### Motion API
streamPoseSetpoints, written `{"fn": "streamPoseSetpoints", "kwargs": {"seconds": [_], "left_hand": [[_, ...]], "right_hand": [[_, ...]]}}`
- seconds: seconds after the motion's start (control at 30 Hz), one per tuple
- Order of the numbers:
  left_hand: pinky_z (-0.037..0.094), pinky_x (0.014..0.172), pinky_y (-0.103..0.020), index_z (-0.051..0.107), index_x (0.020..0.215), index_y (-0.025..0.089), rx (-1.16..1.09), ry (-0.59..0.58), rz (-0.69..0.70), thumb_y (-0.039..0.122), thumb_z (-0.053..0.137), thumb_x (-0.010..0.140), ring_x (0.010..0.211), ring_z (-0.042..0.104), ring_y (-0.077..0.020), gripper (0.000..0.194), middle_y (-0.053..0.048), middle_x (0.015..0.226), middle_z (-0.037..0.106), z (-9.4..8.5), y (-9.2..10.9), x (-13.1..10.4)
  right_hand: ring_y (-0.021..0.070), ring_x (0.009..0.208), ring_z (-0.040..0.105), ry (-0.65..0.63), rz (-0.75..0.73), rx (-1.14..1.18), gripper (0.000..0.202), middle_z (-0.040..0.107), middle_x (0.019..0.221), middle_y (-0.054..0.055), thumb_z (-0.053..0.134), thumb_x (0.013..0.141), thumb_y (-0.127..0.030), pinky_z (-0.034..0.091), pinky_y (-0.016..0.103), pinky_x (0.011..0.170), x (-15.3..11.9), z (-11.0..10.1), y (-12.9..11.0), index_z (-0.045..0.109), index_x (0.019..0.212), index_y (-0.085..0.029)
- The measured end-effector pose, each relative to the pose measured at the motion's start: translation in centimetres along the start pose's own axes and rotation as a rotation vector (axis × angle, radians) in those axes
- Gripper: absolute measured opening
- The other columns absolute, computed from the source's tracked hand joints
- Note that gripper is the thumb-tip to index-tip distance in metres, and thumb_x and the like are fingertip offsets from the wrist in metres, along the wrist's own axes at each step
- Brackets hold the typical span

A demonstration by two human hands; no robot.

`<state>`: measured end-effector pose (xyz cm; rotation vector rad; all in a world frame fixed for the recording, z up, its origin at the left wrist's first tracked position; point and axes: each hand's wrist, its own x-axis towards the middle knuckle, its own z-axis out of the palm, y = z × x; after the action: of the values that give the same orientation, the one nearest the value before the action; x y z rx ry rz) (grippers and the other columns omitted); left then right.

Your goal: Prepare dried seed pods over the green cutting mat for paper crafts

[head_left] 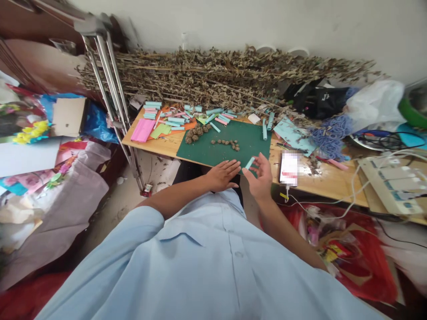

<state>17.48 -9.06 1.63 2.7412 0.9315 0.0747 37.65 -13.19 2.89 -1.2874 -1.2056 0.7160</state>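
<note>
Right hand (261,180) pinches a blue roll (250,162), likely light, crushable paper, best held mid-length; left hand (223,174) lies flat, seemingly empty

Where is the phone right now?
In the head view, the phone lies on the wooden table, right of the green mat and just beyond the right hand on that side, with a white cable at its near end.
</note>
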Motion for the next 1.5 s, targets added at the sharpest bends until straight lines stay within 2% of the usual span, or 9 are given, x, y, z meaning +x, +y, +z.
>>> {"fn": "streamPoseSetpoints", "kwargs": {"seconds": [0.2, 0.37, 0.47, 0.67, 0.77, 0.87, 1.1, 1.33, 1.5], "left_hand": [[0.012, 0.139, -0.049, 0.034, 0.167, 0.010, -0.007, 0.157, -0.147, 0.061, 0.046, 0.105, 0.169, 0.017, -0.0304, 0.081, -0.018, 0.176, 0.026, -3.0, -5.3, -3.2], [0.016, 0.136, -0.060, 0.033, 0.165, 0.002, 0.013, 0.255, -0.578, 0.062, 0.040, 0.107, 0.169, 0.011, -0.0383, 0.084, -0.028, 0.176, 0.020, -1.6, -4.0, -8.1], [0.017, 0.135, -0.062, 0.033, 0.163, -0.004, 0.012, 0.224, -0.640, 0.065, 0.044, 0.104, 0.167, 0.010, -0.0438, 0.092, -0.033, 0.174, 0.017, -0.5, -3.3, -6.8], [0.021, 0.136, -0.056, 0.029, 0.167, 0.001, -0.036, 0.198, -0.434, 0.065, 0.042, 0.105, 0.168, 0.017, -0.0383, 0.089, -0.027, 0.176, 0.020, -1.5, -3.2, -1.0], [0.021, 0.136, -0.056, 0.028, 0.168, 0.004, -0.003, 0.232, -0.367, 0.065, 0.040, 0.106, 0.168, 0.014, -0.0364, 0.088, -0.025, 0.177, 0.018, -1.1, -1.7, -2.5], [0.025, 0.135, -0.052, 0.035, 0.166, 0.008, 0.013, 0.116, -0.207, 0.068, 0.041, 0.105, 0.167, 0.021, -0.0342, 0.085, -0.022, 0.175, 0.027, -0.1, -1.0, -4.7], [0.026, 0.135, -0.052, 0.038, 0.165, 0.010, 0.042, 0.095, -0.101, 0.061, 0.041, 0.107, 0.166, 0.026, -0.0330, 0.078, -0.021, 0.174, 0.030, -1.9, -6.7, -2.8], [0.024, 0.136, -0.049, 0.039, 0.165, 0.012, 0.010, 0.047, 0.025, 0.064, 0.047, 0.105, 0.167, 0.023, -0.0304, 0.080, -0.019, 0.175, 0.029, -1.1, -4.8, -3.8], [0.023, 0.136, -0.048, 0.040, 0.165, 0.014, -0.115, 0.027, -0.044, 0.055, 0.050, 0.106, 0.167, 0.024, -0.0293, 0.072, -0.017, 0.175, 0.029, -2.9, -7.2, -2.5]], "right_hand": [[0.0281, 0.121, 0.067, 0.018, 0.003, -0.003, 0.079, 0.064, 0.140, 0.012, 0.086, 0.081, -0.040, 0.060, 0.049, 0.100, -1.5, -1.2, 0.1, 0.055, 0.152, -0.031], [0.0287, 0.120, 0.067, 0.038, 0.039, -0.005, 0.078, 0.066, 0.139, 0.013, 0.087, 0.081, -0.039, 0.061, 0.050, 0.098, -3.2, -1.9, 0.7, 0.056, 0.151, -0.030], [0.0286, 0.120, 0.067, 0.011, 0.054, -0.013, 0.077, 0.066, 0.139, 0.013, 0.087, 0.081, -0.039, 0.061, 0.050, 0.097, -3.6, -1.4, 0.7, 0.056, 0.151, -0.030], [0.0284, 0.122, 0.067, -0.076, -0.013, -0.015, 0.077, 0.065, 0.142, 0.012, 0.087, 0.083, -0.038, 0.060, 0.050, 0.100, -2.6, 0.0, -0.5, 0.055, 0.152, -0.031], [0.0289, 0.124, 0.066, -0.049, -0.012, -0.023, 0.076, 0.065, 0.144, 0.012, 0.086, 0.084, -0.038, 0.060, 0.051, 0.101, -2.8, -0.1, -0.9, 0.055, 0.153, -0.031], [0.0297, 0.123, 0.067, -0.022, 0.013, -0.023, 0.075, 0.066, 0.143, 0.013, 0.087, 0.083, -0.039, 0.061, 0.051, 0.099, -3.6, -0.4, -0.8, 0.057, 0.151, -0.030], [0.0294, 0.123, 0.068, -0.055, 0.036, -0.021, 0.074, 0.066, 0.143, 0.013, 0.086, 0.084, -0.039, 0.061, 0.051, 0.100, -4.7, -0.2, -0.5, 0.057, 0.151, -0.029], [0.0305, 0.123, 0.068, -0.049, 0.058, -0.035, 0.073, 0.067, 0.141, 0.014, 0.087, 0.082, -0.040, 0.062, 0.053, 0.099, -5.2, -0.4, -0.5, 0.059, 0.148, -0.027], [0.0303, 0.124, 0.067, -0.122, 0.021, -0.019, 0.073, 0.066, 0.142, 0.014, 0.086, 0.083, -0.039, 0.062, 0.053, 0.099, -4.5, 0.4, -0.7, 0.057, 0.150, -0.028]]}}
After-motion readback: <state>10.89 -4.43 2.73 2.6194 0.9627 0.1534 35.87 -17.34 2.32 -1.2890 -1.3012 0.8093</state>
